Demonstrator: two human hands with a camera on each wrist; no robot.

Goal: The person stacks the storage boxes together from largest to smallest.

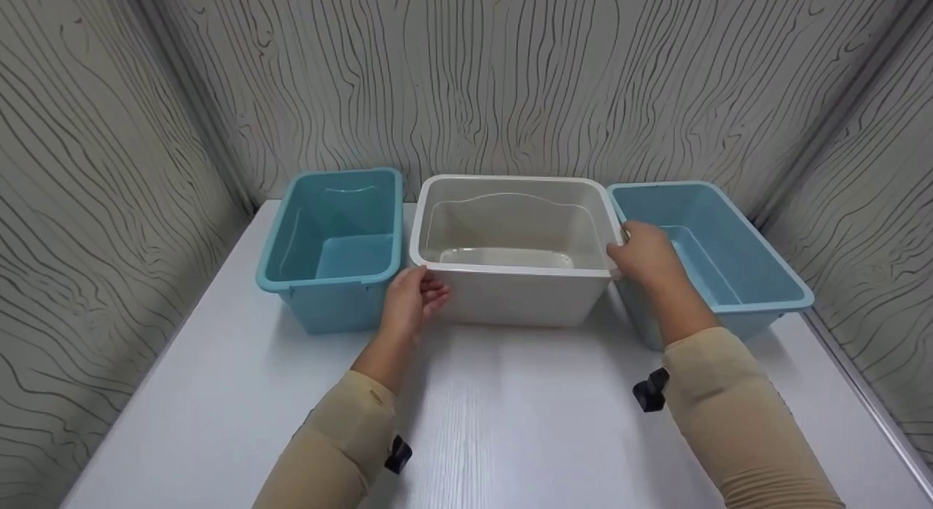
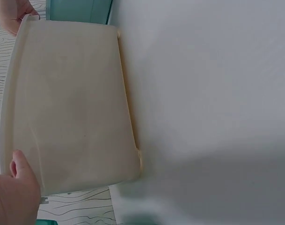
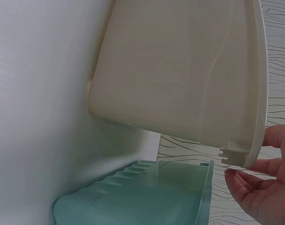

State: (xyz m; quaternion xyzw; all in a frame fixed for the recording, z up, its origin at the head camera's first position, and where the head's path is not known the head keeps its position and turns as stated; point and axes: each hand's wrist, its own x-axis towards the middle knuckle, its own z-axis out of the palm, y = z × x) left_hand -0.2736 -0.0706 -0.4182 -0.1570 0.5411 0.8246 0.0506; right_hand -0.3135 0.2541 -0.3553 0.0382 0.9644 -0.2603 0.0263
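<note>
While both hands are on it, the white bin (image 1: 510, 297) sits upright at 12 o'clock from the person on the white table (image 1: 466, 421), long side facing the person. Left hand (image 1: 410, 301): grasping the bin's near corner, about 8 o'clock on its rim, some fingers loosely bent beside the front wall. Right hand (image 1: 645, 254): grasping the rim at the bin's 3 to 4 o'clock, thumb and fingers pinching the edge by the corner; right wrist view shows the same. Can't tell if the base is fully seated or slightly raised.

Neighbours: teal bin (image 1: 335, 305) at 11 o'clock, just beside the white one, its near corner close to the left hand. Light-blue bin (image 1: 729, 268) between 1 and 2 o'clock, right hand over its near-left side; can't tell whether the two rims touch. All three mouths face up.

Surroundings: wood-grain wall (image 1: 466, 79) at 12 o'clock, same pattern at 10 and 2. Tan sleeves (image 1: 736, 414) come in from 7 and 5 o'clock, a black clip (image 1: 651, 390) on the inner side of each.
</note>
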